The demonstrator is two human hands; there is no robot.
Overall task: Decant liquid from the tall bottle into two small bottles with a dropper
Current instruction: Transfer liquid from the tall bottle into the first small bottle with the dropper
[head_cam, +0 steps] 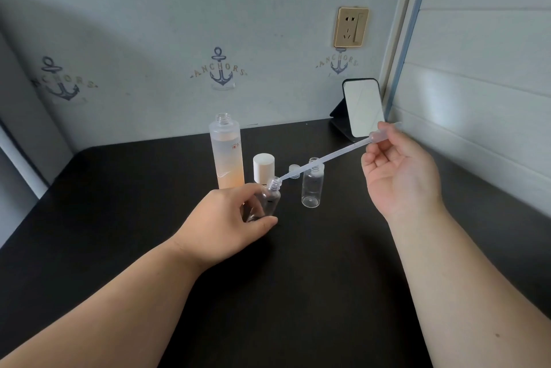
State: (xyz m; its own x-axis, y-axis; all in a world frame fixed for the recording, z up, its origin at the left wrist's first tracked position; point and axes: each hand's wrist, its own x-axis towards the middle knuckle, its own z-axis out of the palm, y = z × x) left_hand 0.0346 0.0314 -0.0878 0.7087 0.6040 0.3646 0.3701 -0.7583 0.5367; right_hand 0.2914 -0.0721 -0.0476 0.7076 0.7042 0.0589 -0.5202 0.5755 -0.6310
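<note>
Gripping the nearer small bottle [267,199] round its body, the left hand [229,223] curls fingers and thumb about the clear wall and tips it, so the neck leans up and to the right, toward the dropper [325,159]. This bottle looks light, stiff and smooth, probably slippery if wet; a hold low on the body, as here, leaves the mouth free.

Across from it, the right hand [399,170] pinches the dropper's bulb end between thumb and fingertips, palm turned toward the camera. That bulb is surely soft, so any squeeze will likely push liquid out; the stem seems thin and a little flexible. Its long axis slants from upper right down to lower left, with the tip at or just inside the tilted bottle's mouth; I cannot tell how deep.

Just beyond, the second small bottle [312,185] stands upright and open on the dark table [119,203], with a small clear cap [294,171] and a white cap [264,167] behind. Farther back stands the tall bottle [225,153], upright, uncapped, holding peach-tinted liquid.
</note>
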